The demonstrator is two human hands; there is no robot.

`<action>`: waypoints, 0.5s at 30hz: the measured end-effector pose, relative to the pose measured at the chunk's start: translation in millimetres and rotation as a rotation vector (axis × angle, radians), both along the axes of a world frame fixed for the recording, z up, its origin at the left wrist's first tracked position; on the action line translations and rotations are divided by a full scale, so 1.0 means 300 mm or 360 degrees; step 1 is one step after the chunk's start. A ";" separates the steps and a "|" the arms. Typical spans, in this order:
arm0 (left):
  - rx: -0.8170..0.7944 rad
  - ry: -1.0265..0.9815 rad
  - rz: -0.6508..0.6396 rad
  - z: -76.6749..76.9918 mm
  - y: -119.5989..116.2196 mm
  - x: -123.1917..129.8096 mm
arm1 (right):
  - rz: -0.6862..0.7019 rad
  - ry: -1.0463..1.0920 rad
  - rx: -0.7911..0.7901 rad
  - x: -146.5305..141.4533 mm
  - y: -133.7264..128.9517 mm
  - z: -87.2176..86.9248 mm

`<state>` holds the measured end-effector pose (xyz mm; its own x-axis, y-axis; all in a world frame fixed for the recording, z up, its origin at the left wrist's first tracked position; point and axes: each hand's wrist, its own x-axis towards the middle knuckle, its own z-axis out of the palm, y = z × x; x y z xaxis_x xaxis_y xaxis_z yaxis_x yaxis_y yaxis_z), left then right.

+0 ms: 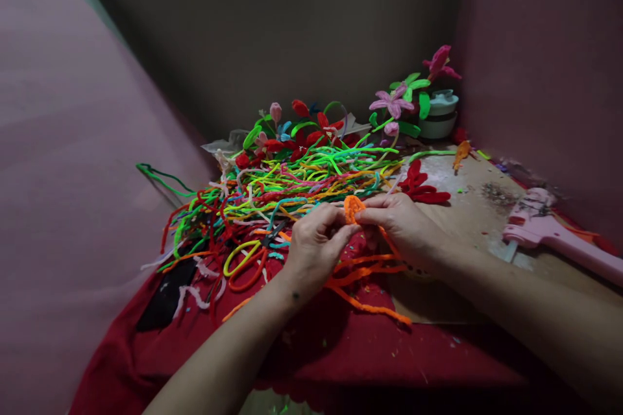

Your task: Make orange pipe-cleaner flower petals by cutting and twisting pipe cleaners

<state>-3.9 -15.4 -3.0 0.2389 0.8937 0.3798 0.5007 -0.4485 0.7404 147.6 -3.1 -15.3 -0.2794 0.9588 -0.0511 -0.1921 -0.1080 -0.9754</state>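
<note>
Head view, dim light. I have the left hand [318, 233] and the right hand [396, 217] together over the near half of the tabletop, both pinching a small orange loop [352, 204] between fingertips, one from each side. Orange strands [370, 269] trail below them toward the near edge.

Surroundings: a heap of coloured fuzzy stems [311, 172] crowds the hands from the far and left sides. Yellow-and-red-handled scissors [266, 240] lie partly among the stems, left of the left hand. A black flat object [163, 298] sits toward the near left corner. A red petalled piece [421, 185] lies just beyond the right hand; a pink glue gun [540, 227] lies by the right edge. Fuzzy flowers [392, 102] line the far edge, with a pale pot [440, 113] at the far right corner.

Surface: red cloth [389, 356] drapes the near edge; a scuffed brown board [470, 207] covers the right side, partly hidden by my view of the right forearm. Pinkish panels [73, 142] flank a dark back wall [272, 19].
</note>
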 end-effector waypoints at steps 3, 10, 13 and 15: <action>0.0080 0.0004 -0.0074 0.001 0.004 -0.005 | 0.0144 0.0067 -0.0069 -0.002 -0.001 0.001; -0.0612 -0.0261 -0.0510 0.042 0.011 -0.025 | 0.0423 0.0380 -0.0296 0.008 0.009 -0.007; -0.0496 -0.0189 -0.0420 0.023 0.018 -0.031 | 0.0394 0.0380 -0.0229 0.012 0.013 -0.011; -0.0487 -0.0164 -0.0370 0.004 0.022 -0.031 | 0.0336 0.0344 -0.0161 0.011 0.015 -0.018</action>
<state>-13.3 -8.9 -1.7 0.4229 0.8958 0.1369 0.3276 -0.2920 0.8986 150.8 1.4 -20.8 -0.4868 0.8714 -0.0611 -0.3569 -0.2622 -0.8966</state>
